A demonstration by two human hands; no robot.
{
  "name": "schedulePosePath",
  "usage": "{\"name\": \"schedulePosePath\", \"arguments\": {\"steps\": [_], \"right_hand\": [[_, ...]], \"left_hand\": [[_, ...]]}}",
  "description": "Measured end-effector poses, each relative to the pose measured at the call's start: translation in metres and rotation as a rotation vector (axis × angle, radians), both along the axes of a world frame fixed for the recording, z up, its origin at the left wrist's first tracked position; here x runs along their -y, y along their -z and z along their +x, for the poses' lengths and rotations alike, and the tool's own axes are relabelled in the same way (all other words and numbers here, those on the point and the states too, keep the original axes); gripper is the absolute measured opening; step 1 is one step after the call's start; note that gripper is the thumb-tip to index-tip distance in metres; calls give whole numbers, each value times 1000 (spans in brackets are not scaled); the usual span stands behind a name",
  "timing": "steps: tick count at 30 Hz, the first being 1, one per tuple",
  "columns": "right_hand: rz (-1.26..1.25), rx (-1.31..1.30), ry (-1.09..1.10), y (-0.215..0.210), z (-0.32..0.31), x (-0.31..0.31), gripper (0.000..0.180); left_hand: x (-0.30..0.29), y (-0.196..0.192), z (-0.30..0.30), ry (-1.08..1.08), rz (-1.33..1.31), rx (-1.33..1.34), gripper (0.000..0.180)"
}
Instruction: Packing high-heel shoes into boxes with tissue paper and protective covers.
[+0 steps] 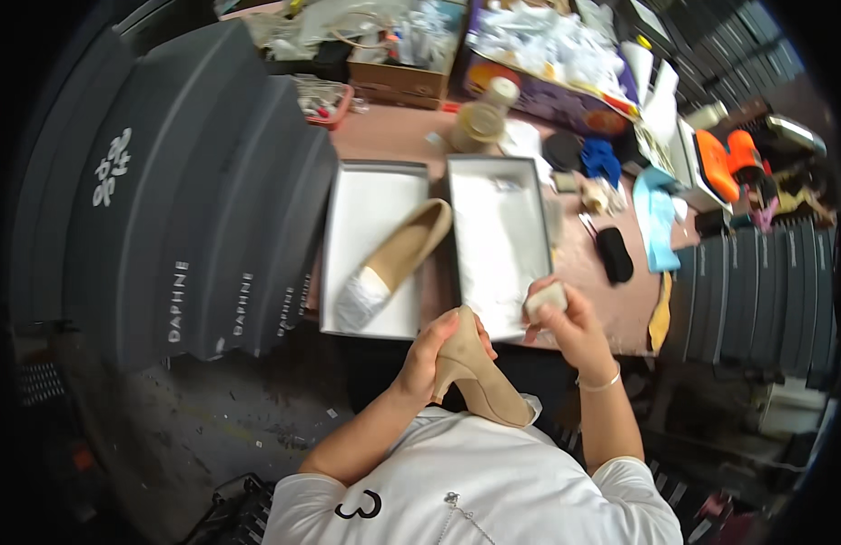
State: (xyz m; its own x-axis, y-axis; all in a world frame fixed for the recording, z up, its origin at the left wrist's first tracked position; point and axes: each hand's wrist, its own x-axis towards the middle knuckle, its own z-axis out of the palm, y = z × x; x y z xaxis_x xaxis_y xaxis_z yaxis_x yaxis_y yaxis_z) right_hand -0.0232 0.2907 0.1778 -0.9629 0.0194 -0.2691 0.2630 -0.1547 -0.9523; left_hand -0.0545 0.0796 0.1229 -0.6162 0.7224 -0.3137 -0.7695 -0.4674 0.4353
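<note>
My left hand (420,365) is closed round the heel end of a beige high-heeled shoe (489,389), held close to my body with its toe pointing down to the right. A bit of clear or white wrapping shows at its toe. Between the fingers of my right hand (579,329) is a small off-white block (548,298), apart from the shoe. The other beige shoe (407,250) lies on its side in the left shoe box half (359,191), its toe in white wrapping. Beside it stands the right box half (495,236), lined with white paper.
Tall stacks of dark grey shoe boxes (189,200) rise at the left, more boxes (756,295) at the right. On the pink tabletop (384,132) are a jar (477,125), a black brush-like object (613,254), a blue cloth (600,162) and, farther back, a purple carton (529,95).
</note>
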Motion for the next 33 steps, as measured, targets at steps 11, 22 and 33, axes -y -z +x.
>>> {"name": "schedulePosePath", "arguments": {"steps": [11,22,33], "right_hand": [[677,-279,104,-28,125,4,13],[895,-641,-127,-37,114,0,21],[900,-571,-218,-40,88,4,21]], "left_hand": [[-60,-19,67,133,-166,-160,46],[-65,-30,74,218,-253,-514,51],[-61,-22,69,210,-283,-410,51]]}}
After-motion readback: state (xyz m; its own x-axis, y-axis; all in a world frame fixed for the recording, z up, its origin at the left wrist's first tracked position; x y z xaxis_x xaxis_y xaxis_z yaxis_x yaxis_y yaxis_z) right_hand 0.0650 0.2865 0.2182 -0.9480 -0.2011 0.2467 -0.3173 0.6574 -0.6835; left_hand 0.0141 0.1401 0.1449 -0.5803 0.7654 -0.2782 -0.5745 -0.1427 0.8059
